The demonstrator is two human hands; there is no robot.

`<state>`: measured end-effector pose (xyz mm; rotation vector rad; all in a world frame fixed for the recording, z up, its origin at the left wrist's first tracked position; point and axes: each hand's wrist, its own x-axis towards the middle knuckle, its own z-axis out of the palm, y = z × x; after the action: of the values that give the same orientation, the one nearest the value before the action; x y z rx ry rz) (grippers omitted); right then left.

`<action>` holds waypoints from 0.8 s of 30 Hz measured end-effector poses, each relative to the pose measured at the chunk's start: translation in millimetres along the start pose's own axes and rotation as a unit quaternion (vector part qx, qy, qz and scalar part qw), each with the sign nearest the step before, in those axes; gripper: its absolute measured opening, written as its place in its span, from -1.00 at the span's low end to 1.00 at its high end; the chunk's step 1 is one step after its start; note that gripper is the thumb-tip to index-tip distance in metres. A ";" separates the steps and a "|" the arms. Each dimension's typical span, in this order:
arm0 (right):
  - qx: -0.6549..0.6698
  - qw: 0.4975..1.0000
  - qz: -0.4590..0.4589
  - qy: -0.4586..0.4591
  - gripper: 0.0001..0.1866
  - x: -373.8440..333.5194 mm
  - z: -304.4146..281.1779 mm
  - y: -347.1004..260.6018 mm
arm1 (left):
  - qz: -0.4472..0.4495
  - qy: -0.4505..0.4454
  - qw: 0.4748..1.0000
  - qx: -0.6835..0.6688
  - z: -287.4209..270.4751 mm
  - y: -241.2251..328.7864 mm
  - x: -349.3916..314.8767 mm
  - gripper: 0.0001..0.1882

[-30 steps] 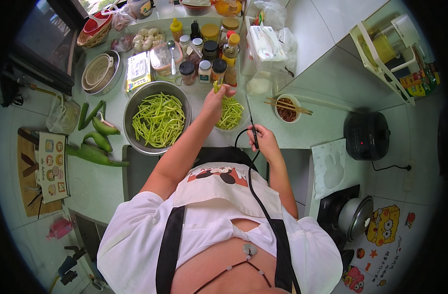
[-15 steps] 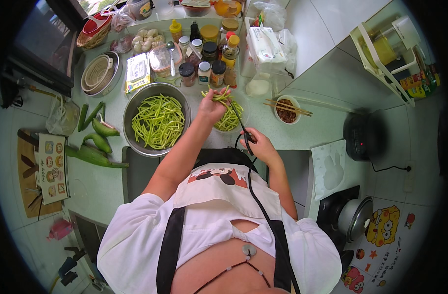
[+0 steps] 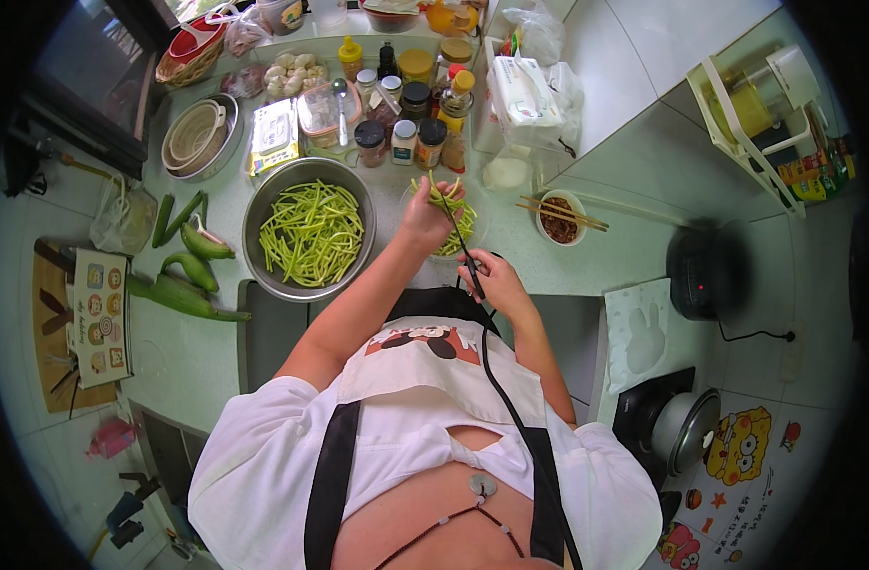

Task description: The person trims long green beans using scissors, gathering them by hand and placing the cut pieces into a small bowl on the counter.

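Note:
My left hand (image 3: 429, 217) is closed round a few thin green stalks (image 3: 438, 191), whose ends stick out past the fingers. It is above a clear bowl (image 3: 487, 228) partly filled with cut green stalks. In my right hand (image 3: 496, 282) is a pair of scissors (image 3: 469, 256) with dark handles, held at the near side of that bowl. The blades point away from me, up beside the left fingers and across the stalks. Left of my left hand, a large steel bowl (image 3: 251, 239) is heaped with cut stalk lengths.
Several sauce bottles and jars (image 3: 403, 141) crowd the back. A small bowl of dark red food (image 3: 559, 220) with chopsticks across it lies to the right. Green vegetables (image 3: 180, 297) lie at left. A black cable (image 3: 498, 385) hangs down in front of me.
My left hand has shifted slightly right and toward me with the stalks. The scissors now stand a little steeper. The whole view has shifted slightly.

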<state>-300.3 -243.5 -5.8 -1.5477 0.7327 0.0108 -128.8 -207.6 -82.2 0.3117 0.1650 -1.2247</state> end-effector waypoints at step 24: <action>0.061 0.996 0.053 -0.023 -0.76 -5.3 -6.1 4.4 | -0.012 0.006 0.999 -0.052 -1.3 8.1 -8.7 -0.68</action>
<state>-309.0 -246.4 -6.6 -1.3862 0.7641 0.0794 -124.0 -196.9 -79.7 0.2276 0.2412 -1.2330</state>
